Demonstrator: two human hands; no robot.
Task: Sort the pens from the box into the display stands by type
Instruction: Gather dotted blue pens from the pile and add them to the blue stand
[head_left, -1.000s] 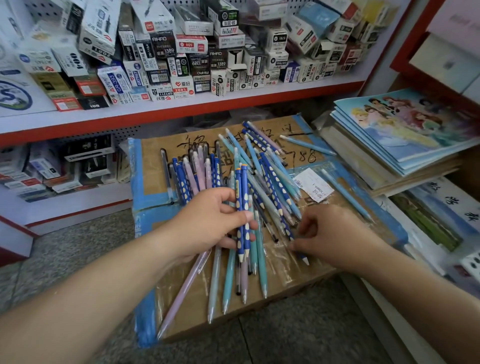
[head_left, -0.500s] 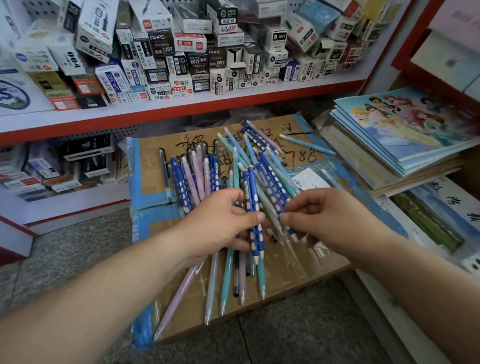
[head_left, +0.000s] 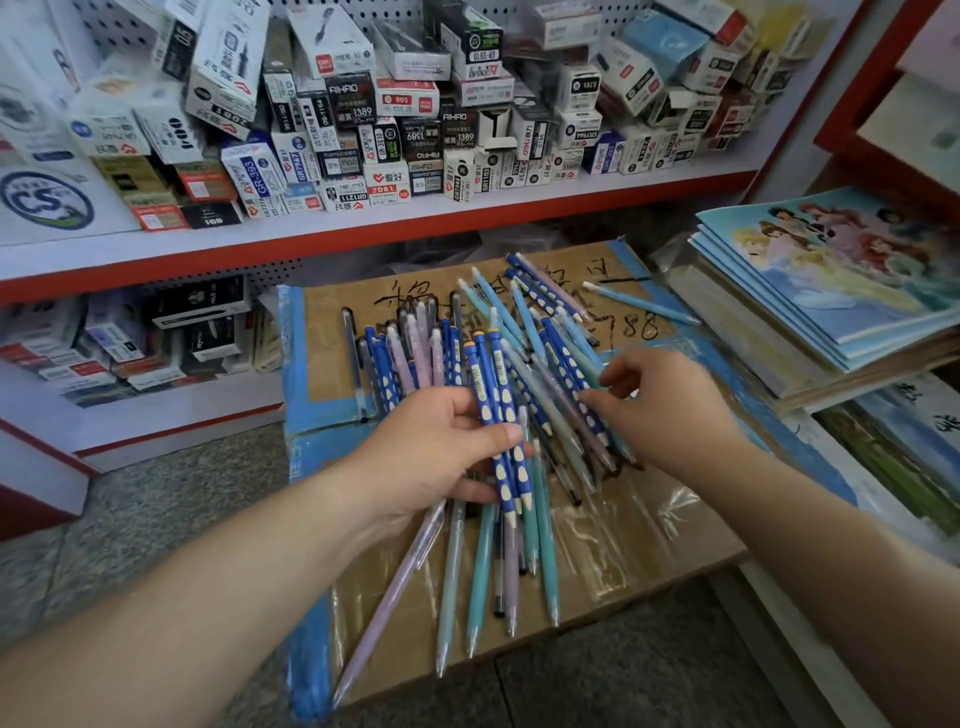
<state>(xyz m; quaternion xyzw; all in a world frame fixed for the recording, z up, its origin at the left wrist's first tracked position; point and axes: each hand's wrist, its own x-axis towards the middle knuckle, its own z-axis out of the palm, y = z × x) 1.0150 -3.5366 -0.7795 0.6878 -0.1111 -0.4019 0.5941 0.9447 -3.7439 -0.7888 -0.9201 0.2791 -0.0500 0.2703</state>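
Observation:
A cardboard box (head_left: 649, 545) with blue tape lies on the floor, and a heap of pens (head_left: 550, 374) covers its top: dark blue ones with white dots, teal, light blue and lilac. My left hand (head_left: 431, 457) grips a bundle of pens (head_left: 501, 441), the dotted blue ones on top, with teal and lilac pens sticking out below. My right hand (head_left: 660, 410) reaches into the heap from the right; its fingertips touch the loose pens there, fingers bent. Whether it pinches one I cannot tell.
A red-edged shelf (head_left: 363, 228) behind the box is crowded with small pen cartons. More cartons fill the lower shelf (head_left: 130, 338) at left. A stack of picture notebooks (head_left: 831, 291) lies at right. Grey stone floor (head_left: 156, 509) surrounds the box.
My right hand rose from the box's front edge to the bundle, then moved right into the heap. My left hand lifted the bundle slightly and tilted it.

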